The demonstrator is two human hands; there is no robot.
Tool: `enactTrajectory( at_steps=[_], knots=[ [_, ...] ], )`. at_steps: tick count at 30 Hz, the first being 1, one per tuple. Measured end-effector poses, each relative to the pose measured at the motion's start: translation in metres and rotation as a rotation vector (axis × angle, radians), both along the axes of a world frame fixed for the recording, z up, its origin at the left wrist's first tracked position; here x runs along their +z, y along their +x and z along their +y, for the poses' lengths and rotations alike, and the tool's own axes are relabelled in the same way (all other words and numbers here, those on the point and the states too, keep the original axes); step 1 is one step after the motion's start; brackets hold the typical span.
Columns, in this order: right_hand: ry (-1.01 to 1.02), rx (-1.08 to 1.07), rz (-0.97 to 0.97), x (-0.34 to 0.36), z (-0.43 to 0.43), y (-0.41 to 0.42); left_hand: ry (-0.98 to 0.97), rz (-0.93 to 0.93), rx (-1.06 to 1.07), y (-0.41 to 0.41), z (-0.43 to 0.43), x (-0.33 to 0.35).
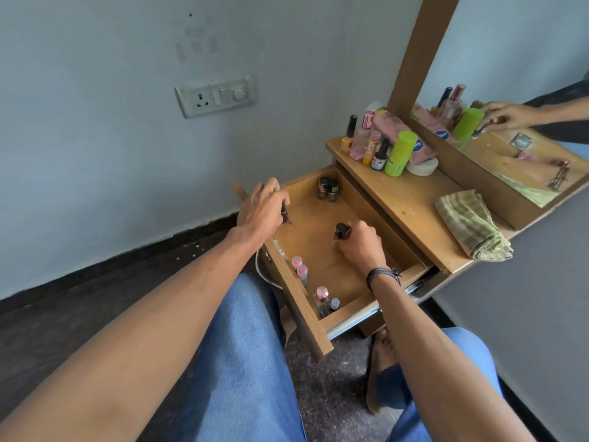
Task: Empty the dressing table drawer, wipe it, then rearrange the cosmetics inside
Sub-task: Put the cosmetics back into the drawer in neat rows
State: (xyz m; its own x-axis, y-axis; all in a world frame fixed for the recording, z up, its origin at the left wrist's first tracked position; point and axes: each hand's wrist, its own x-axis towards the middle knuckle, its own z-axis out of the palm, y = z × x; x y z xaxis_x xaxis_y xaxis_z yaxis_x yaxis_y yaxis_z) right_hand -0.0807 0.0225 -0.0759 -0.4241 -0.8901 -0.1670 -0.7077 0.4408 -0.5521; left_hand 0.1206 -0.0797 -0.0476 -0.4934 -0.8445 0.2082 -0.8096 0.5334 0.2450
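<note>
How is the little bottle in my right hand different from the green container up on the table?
The bottle is dark; the green container is lime. Your right hand grips the bottle inside the drawer; the container stands free on the tabletop among other cosmetics. The bottle looks smaller than the container. Both seem to be cosmetics.

Brown wood-grain drawer (322,250); lime-green tube (400,154) and green-and-cream checked cloth (471,226) on the brown desk (404,205); 2 pink-capped bottles (299,266) at 7 o'clock.
</note>
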Motion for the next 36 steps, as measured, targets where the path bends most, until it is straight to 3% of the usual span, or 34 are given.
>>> enactTrajectory(
  at_steps=[12,23,36],
  knots=[
    [-0.077,-0.295,-0.086,-0.009,-0.024,0.008,-0.002,0.037,-0.007,0.003,-0.007,-0.007],
    [-0.186,-0.092,-0.009,-0.011,-0.019,0.014,0.006,0.078,0.005,0.004,-0.006,-0.007],
    [0.015,0.059,0.034,-0.026,-0.040,0.003,0.041,0.098,0.007,0.005,-0.005,-0.006]
  ],
)
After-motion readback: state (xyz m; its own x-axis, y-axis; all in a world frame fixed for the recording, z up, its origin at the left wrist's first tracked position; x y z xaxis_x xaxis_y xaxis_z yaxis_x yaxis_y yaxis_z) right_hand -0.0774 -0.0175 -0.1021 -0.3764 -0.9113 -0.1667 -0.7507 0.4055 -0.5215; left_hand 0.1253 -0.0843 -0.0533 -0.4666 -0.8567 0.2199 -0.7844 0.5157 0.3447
